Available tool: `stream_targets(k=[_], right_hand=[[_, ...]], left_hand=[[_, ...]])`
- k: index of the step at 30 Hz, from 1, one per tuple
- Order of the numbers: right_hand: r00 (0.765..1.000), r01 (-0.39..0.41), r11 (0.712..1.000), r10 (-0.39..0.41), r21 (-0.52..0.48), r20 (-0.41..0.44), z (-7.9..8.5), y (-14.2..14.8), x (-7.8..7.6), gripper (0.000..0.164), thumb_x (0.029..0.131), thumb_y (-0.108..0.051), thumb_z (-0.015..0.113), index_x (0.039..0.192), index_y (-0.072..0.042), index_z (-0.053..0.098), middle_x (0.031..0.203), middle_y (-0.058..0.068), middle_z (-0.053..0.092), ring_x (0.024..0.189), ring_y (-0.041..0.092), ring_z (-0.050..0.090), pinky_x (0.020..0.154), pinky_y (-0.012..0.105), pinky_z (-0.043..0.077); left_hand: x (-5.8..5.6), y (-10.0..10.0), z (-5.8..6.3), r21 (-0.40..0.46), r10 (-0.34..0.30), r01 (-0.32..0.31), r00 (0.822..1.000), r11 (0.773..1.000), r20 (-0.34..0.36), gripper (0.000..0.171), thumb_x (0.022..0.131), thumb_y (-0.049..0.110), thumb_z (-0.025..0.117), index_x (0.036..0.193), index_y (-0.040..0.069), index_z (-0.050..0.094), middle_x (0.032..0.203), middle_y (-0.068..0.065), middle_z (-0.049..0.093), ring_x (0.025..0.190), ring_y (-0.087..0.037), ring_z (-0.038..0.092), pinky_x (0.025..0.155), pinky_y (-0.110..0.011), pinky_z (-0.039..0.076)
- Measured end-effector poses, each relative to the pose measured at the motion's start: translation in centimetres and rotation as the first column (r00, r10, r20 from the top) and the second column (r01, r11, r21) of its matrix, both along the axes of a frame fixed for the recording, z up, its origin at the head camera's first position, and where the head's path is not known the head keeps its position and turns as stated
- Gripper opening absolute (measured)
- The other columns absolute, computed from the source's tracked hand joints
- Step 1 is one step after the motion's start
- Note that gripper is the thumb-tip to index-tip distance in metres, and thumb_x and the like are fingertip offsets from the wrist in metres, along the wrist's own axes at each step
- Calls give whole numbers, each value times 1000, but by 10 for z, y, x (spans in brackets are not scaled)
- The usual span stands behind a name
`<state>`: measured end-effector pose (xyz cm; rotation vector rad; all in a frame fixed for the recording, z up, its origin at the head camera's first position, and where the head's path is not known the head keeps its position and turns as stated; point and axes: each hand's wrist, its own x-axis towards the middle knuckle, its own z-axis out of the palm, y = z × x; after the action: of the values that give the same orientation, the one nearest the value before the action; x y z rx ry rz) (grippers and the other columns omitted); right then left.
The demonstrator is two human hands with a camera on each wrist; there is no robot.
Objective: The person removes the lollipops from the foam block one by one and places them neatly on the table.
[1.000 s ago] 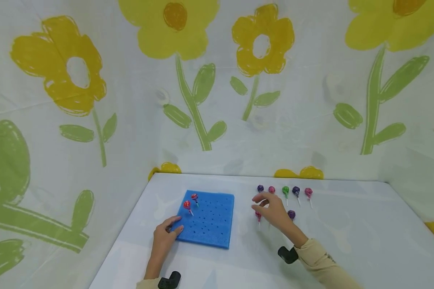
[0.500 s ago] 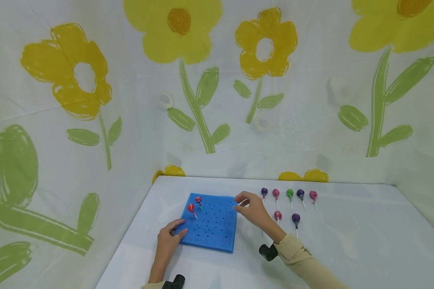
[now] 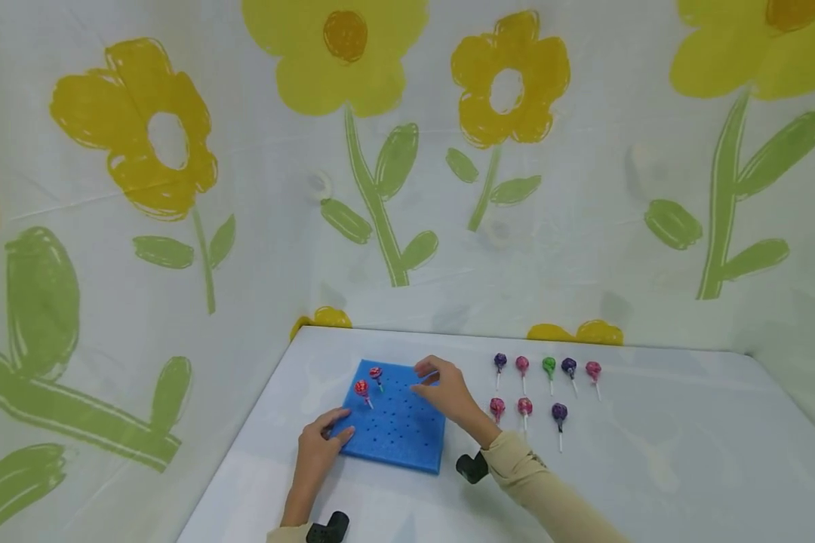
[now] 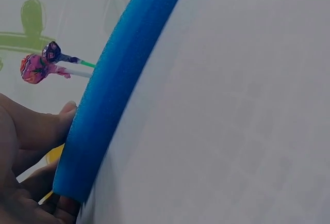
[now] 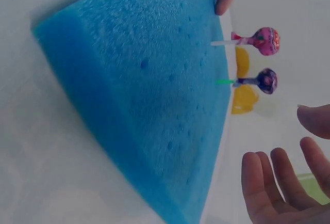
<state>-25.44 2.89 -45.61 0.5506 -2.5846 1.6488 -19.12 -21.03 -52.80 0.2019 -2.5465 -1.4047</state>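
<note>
A blue foam board [image 3: 395, 434] with rows of small holes lies on the white table. Two wrapped lollipops stand in it near its left side: a red one [image 3: 361, 388] and a darker red-and-purple one [image 5: 267, 81]. My left hand [image 3: 317, 446] grips the board's near left corner, with the thumb [image 4: 51, 126] at one edge and the fingers round the other. Above the board's far right part hovers my right hand [image 3: 447, 389], its thumb and fingers apart and nothing between them.
Right of the board, several lollipops lie in two rows on the table; the back row includes a green one [image 3: 548, 365], the front row a purple one [image 3: 560, 412]. A flower-patterned cloth [image 3: 278, 249] hangs behind and at the sides.
My right hand has moved left, from over the loose lollipops to above the board, uncovering the front row. My left hand stays on the board's corner.
</note>
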Motion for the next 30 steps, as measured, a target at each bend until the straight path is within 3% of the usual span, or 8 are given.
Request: stream_targets(k=[10,21,25,30], right_hand=[[1000,-30,998,30,-52,-8,-4,-33,-10,33,85,-9,69,114,-1,58,112,23,60,100,38,59,78,42,54],[996,-82,997,82,1,23,-12,-60,-21,42,85,-5,68,124,-7,55,123,16,56,112,33,54,88,46,50],[994,-104,994,104,16,-31,-18,-68,-21,37,83,0,67,118,-5,58,115,11,58,107,30,56,87,44,50],[992,-73,997,74,18,-103,-25,-72,-20,22,81,5,66,100,-6,61,100,6,60,95,24,58,84,40,52]], left_hand=[[0,1,3,13,-11,11,1000,1000,7,31,83,6,71,113,3,68,122,-18,61,116,-36,54,94,-49,45],[0,1,2,14,9,-9,1000,1000,14,31,83,7,71,113,4,69,123,-17,61,115,-35,54,94,-49,45],[0,1,2,15,15,-15,1000,1000,10,31,83,7,71,113,4,69,122,-17,61,115,-34,54,94,-49,45],[1,-1,3,12,9,-9,1000,1000,13,31,83,8,72,113,5,69,122,-16,62,114,-34,55,93,-48,46]])
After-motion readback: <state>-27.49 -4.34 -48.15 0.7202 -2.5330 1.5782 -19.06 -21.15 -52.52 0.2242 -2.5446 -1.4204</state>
